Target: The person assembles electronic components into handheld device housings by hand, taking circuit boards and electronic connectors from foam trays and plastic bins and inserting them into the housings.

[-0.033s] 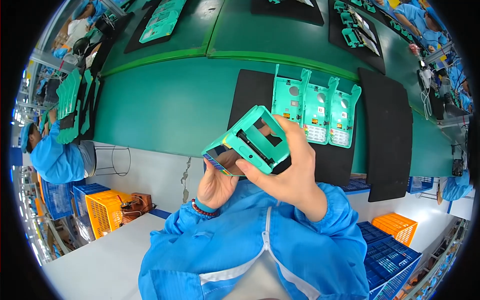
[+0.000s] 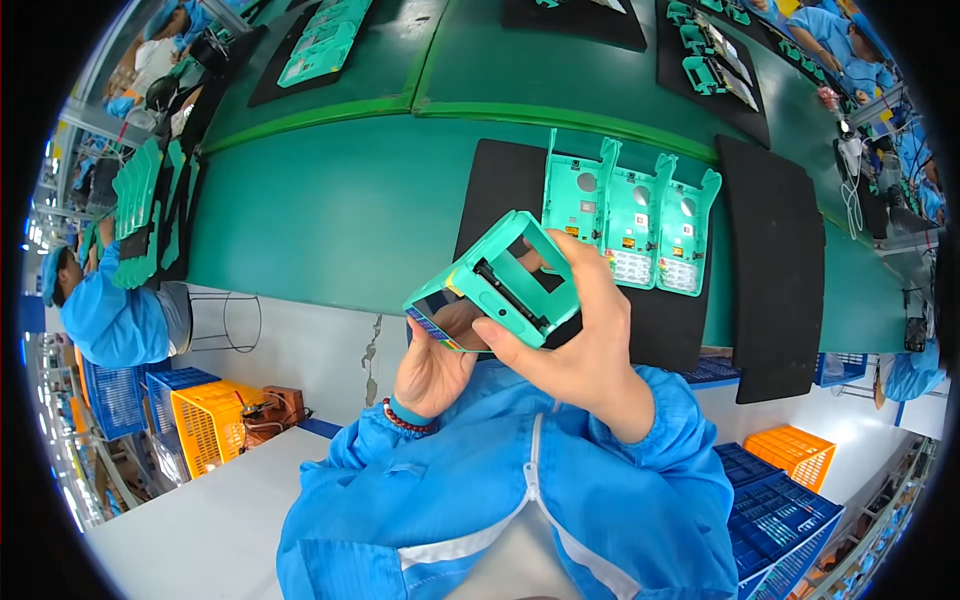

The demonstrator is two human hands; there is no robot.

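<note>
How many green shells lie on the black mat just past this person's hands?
3, side by side: left shell, middle shell and right shell. The right hand partly covers the left shell; the held device may hide more.

Bright, even light is reaching the left hand (image 2: 437, 372) and right hand (image 2: 592, 352), and the pale floor (image 2: 858, 432) well right of them is glaring white. Beyond both, the lens is curving the green table (image 2: 310, 225) and blackening the corners.

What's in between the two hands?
Between the left hand and the right hand is a green plastic device, touching both of them. The head view shows it.
</note>
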